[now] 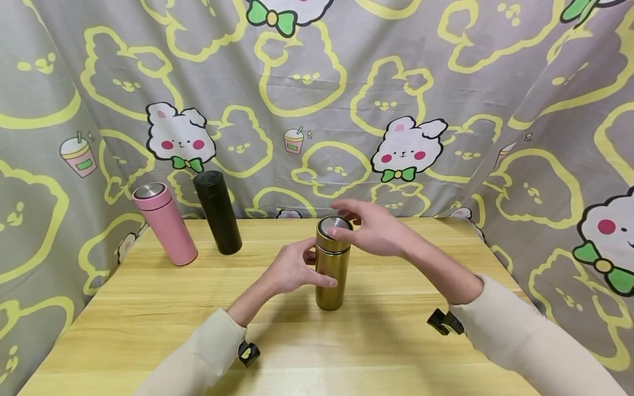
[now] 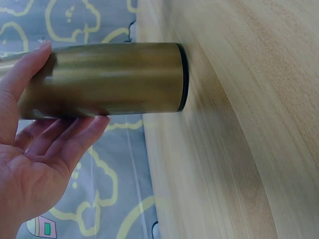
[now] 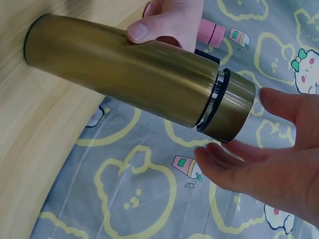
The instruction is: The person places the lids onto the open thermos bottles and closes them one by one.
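A gold thermos bottle (image 1: pixel 332 278) stands upright on the wooden table, in front of me. My left hand (image 1: pixel 292 268) holds it round the body, thumb across the front and fingers behind, as the left wrist view also shows on the gold body (image 2: pixel 119 79). Over the top is my right hand (image 1: pixel 376 228), its fingers spread loosely about the lid (image 1: pixel 334 226). Seen from the right wrist, the thumb and fingertips lie right at the edges of the gold lid (image 3: pixel 234 107), not closed round it. A silver and black ring (image 3: pixel 214 99) shows between lid and body.
At the back left of the table (image 1: pixel 148 330) stand a pink thermos bottle (image 1: pixel 168 231) with a silver top and a black one (image 1: pixel 219 214) beside it. A grey curtain (image 1: pixel 317 126) with cartoon bears and rabbits hangs behind and at both sides.
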Available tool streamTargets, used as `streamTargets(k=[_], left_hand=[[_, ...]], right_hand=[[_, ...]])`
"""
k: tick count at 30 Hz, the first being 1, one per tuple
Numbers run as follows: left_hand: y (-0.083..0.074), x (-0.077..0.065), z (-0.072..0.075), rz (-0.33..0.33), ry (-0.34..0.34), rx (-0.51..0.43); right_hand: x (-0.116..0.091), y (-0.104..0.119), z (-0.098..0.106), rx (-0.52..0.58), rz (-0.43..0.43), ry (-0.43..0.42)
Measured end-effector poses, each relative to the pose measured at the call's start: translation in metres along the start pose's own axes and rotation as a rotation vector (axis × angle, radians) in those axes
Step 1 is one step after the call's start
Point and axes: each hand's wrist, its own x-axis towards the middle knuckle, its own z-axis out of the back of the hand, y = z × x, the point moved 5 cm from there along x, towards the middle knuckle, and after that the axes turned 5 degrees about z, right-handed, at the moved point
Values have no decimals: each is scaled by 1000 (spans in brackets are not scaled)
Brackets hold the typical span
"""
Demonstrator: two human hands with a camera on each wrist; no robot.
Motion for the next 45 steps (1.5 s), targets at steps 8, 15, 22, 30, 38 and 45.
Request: streamTargets(k=[8,15,22,30,38,45], left_hand=[[1,0,0,-2,-3,-7],[1,0,0,-8,-7,1],[2,0,0,-5,-13,1],[2,0,0,-7,-15,-9],[2,0,0,-8,-24,-2],[1,0,-1,-10,-18,-6]], right_hand=[[-2,3,-1,60,29,39],[-2,1,-3,77,39,32],[-3,-1,-3,82,36,23],[-5,0,-3,76,28,-17],[-7,-4,-6,1,-26,-125],[-7,-3,-8,-53,-48,-150]])
